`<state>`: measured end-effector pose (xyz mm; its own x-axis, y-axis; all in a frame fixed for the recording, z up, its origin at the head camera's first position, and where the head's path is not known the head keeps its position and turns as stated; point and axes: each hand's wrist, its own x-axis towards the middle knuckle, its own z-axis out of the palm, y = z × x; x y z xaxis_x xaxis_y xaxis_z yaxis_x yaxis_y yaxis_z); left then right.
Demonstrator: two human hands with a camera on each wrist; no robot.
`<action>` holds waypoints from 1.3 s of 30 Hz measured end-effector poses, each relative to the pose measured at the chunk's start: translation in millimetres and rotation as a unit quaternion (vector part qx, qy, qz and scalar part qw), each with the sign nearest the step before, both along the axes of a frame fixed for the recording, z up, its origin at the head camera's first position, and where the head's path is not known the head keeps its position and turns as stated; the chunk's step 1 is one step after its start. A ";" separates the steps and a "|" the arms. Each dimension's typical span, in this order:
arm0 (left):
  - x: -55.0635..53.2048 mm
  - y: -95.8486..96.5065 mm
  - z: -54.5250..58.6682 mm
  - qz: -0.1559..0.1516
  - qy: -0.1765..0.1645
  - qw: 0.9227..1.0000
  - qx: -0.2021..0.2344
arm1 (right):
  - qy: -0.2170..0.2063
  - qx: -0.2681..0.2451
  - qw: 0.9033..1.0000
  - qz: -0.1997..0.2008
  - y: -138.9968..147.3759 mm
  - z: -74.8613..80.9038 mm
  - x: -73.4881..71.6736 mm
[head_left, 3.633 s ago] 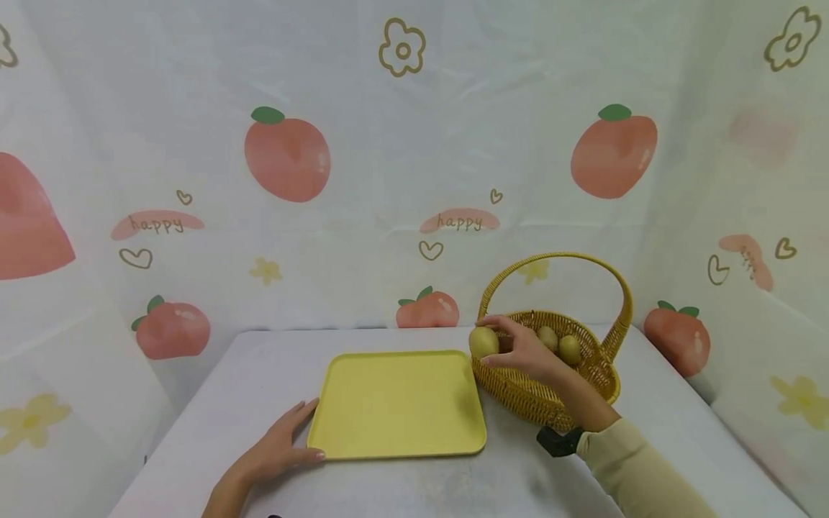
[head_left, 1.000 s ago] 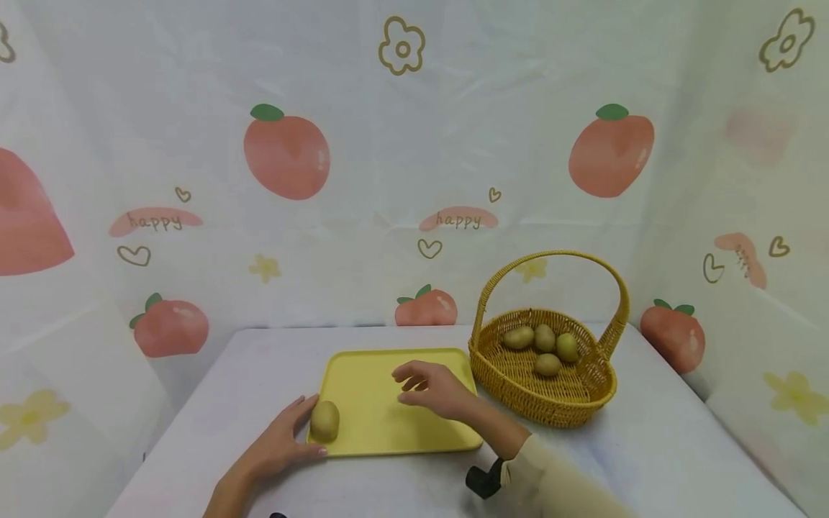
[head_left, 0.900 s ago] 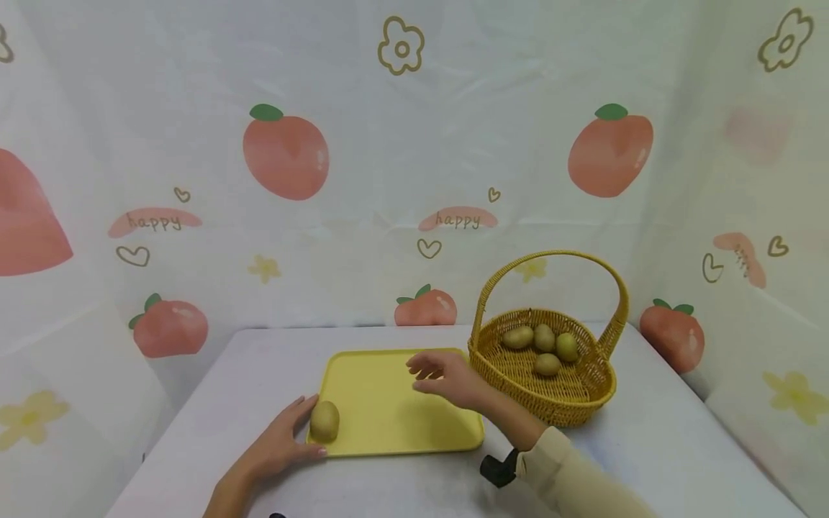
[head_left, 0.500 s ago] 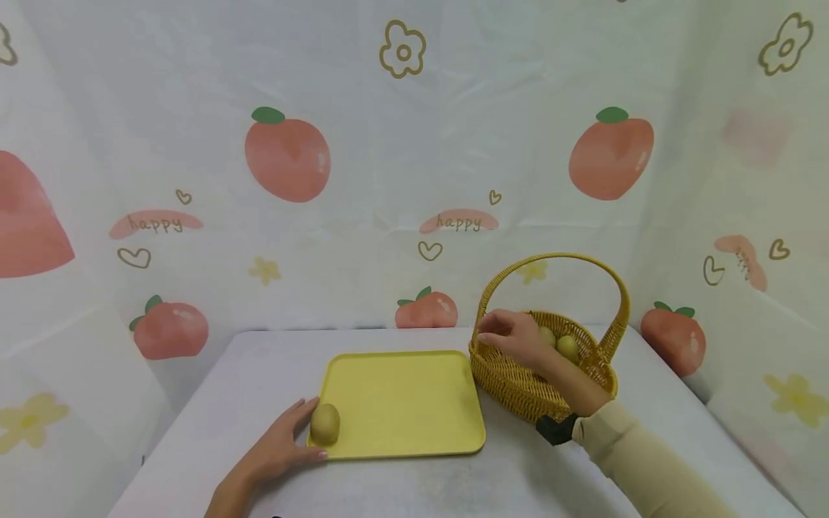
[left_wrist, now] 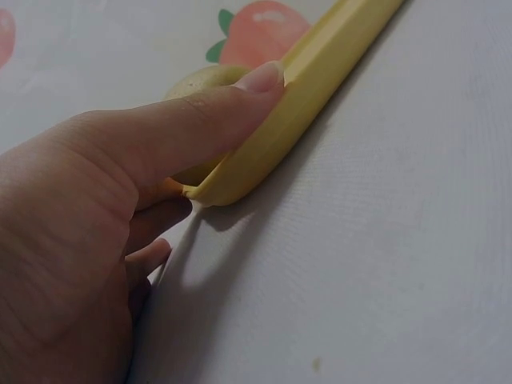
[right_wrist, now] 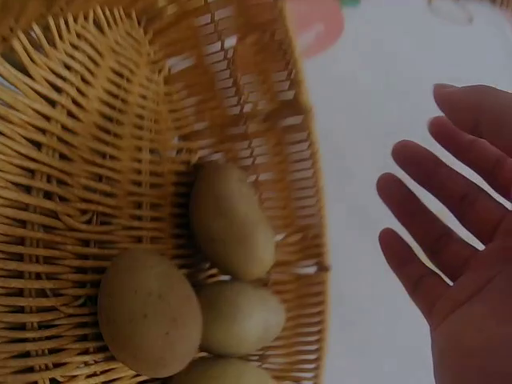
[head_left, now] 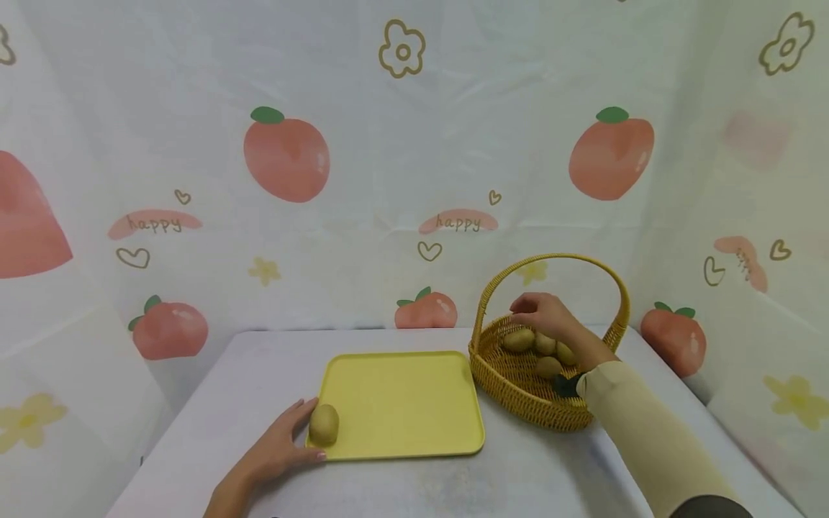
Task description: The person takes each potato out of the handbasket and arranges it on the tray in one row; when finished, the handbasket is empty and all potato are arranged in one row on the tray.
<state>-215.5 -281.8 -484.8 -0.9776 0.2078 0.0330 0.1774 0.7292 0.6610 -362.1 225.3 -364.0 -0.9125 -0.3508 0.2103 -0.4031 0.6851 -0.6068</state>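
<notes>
Fingers of the empty right hand (head_left: 547,316) have moved from tray (head_left: 401,403) to basket (head_left: 512,396) (head view); 1 potato (head_left: 324,424) lies on the tray, left of the basket. Left wrist view: left hand (left_wrist: 96,208) grips tray corner. Right wrist view: fingers extended; 4 potatoes (right_wrist: 150,312) remain in basket.

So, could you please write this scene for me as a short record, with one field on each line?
Container: wicker basket, handle upright, right of the tray
In basket: four potatoes
Tray: yellow rectangular tray, flat on the white table
On tray: one potato, at the near left corner
Left hand: holds the tray's near left corner
Right hand: raised near the basket's far rim, holding nothing
Background: white sheet printed with red fruit, flowers and "happy"
</notes>
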 end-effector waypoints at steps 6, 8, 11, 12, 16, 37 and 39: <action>0.6 -0.9 0.0 0.000 0.011 1.000 0.006 | -0.029 -0.008 0.999 0.044 4.6 -20.4 -18.4; 0.3 -0.2 -0.3 0.000 0.014 1.000 0.007 | -0.036 0.001 0.998 0.049 6.1 -27.0 -22.1; -1.1 1.0 -1.7 -0.001 0.017 1.000 0.007 | -0.079 0.002 0.996 0.034 5.9 -35.4 -24.0; -1.5 1.4 -1.8 -0.001 0.018 1.000 0.008 | -0.091 0.005 0.995 0.029 5.4 -37.6 -24.1; -2.3 1.5 -1.8 -0.004 0.025 1.000 0.005 | -0.118 0.014 0.993 0.022 1.0 -41.4 -20.7; -1.4 0.8 -2.9 0.018 -0.001 1.000 0.007 | -0.120 0.140 0.982 0.032 -18.1 -45.5 -19.9; -1.4 0.2 -2.7 0.018 0.000 1.000 0.009 | -0.092 0.157 0.982 0.044 -16.9 -44.2 -21.2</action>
